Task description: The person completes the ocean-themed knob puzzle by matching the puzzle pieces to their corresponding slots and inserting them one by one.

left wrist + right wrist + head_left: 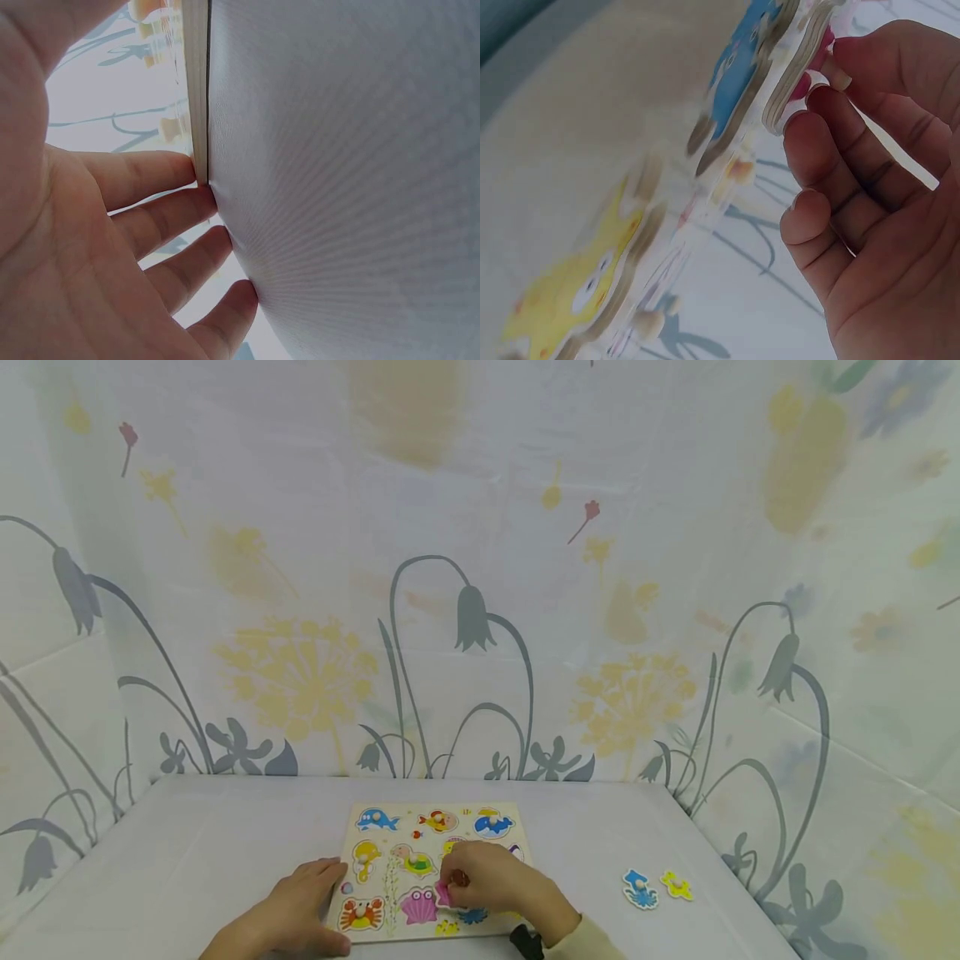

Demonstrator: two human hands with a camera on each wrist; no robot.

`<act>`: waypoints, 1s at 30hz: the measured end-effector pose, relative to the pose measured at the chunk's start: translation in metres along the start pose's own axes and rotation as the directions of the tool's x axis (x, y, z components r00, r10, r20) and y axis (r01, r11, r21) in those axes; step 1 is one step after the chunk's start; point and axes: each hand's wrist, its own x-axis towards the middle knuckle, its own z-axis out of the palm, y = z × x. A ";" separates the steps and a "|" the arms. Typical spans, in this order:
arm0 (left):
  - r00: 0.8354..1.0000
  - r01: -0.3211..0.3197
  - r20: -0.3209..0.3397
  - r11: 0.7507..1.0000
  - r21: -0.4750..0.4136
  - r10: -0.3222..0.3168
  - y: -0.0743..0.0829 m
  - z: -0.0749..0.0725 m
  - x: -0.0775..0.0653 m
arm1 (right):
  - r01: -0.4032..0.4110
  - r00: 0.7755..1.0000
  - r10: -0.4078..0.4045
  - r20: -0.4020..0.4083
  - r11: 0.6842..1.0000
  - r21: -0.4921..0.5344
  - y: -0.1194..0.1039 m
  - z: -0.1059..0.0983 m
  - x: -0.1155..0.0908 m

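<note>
A wooden peg puzzle board [431,860] with sea-animal pictures lies on the table. My left hand [296,902] rests at its left side, fingers fairly straight; in the left wrist view the index fingertip [184,171] touches the board's edge. Above the board's lower middle, my right hand [491,881] pinches a pink puzzle piece [799,82] by its small knob [835,75]. In the head view most of that piece is hidden behind the fingers. Left of it on the board is a pink shell shape [418,906]. The right wrist view shows a blue shape [739,75] and a yellow starfish [585,289] below the piece.
Right of the board lie a blue sea-creature piece [640,889] and a yellow starfish piece [677,886]. Knobbed figures on the board include a crab [362,914], a seahorse [366,860] and a turtle [414,860]. A flower-printed curtain [480,693] surrounds the white table [247,827].
</note>
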 end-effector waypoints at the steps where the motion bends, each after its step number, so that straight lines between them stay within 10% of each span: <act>1: 1.000 -0.002 0.002 1.000 0.000 0.002 0.000 0.000 0.000 | 0.000 1.000 0.000 0.003 1.000 0.002 -0.002 0.001 0.001; 30: 1.000 0.012 0.001 1.000 0.006 -0.012 0.000 0.000 0.001 | 0.026 0.997 -0.024 0.076 0.999 -0.026 -0.027 0.017 0.029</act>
